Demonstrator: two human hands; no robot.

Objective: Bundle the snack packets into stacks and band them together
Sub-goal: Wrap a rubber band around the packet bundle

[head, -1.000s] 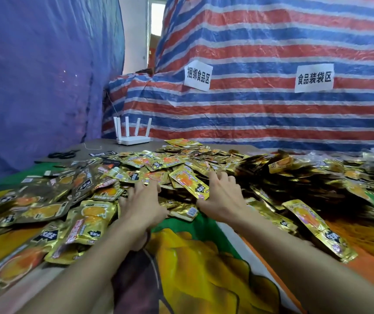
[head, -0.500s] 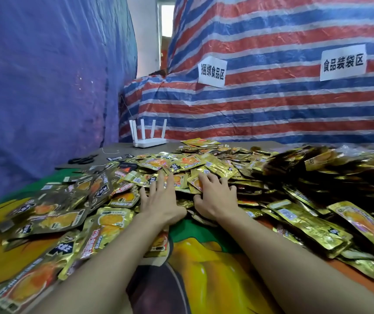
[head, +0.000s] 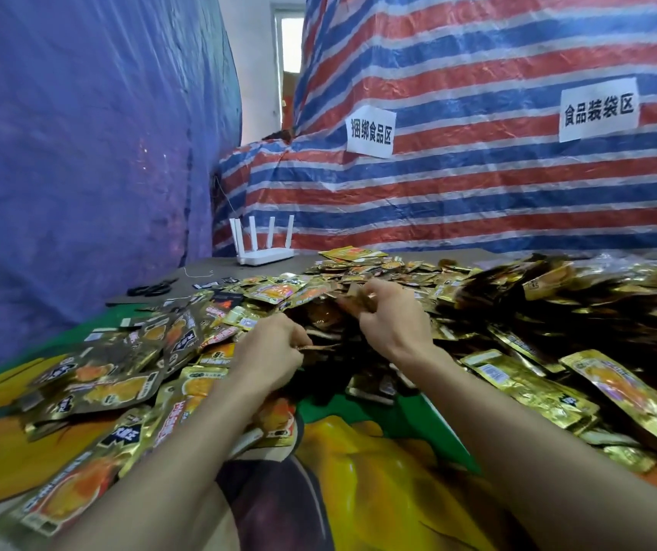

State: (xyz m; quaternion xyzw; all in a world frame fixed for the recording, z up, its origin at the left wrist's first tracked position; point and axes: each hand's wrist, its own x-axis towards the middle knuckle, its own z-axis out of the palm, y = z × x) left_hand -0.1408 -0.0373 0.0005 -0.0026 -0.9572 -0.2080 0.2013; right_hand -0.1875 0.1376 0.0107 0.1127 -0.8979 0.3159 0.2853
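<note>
A large heap of gold and orange snack packets (head: 525, 375) covers the table from left to right. My left hand (head: 269, 353) has its fingers curled round a few packets (head: 320, 342) at the heap's near edge. My right hand (head: 392, 318) is a little farther in, with fingers curled round blurred brown packets (head: 352, 298). Between the two hands the packets look dark and smeared by motion. No bundled stack or band is visible.
A white router (head: 265, 252) with several antennas stands at the back of the table. Black scissors (head: 151, 289) lie at the back left. A blue tarp (head: 80, 153) hangs on the left and a striped tarp (head: 497, 173) with two paper signs behind.
Both hands lay flat on the packets before. Now their fingers have curled and they lift packets from the heap. The camera has moved closer.
</note>
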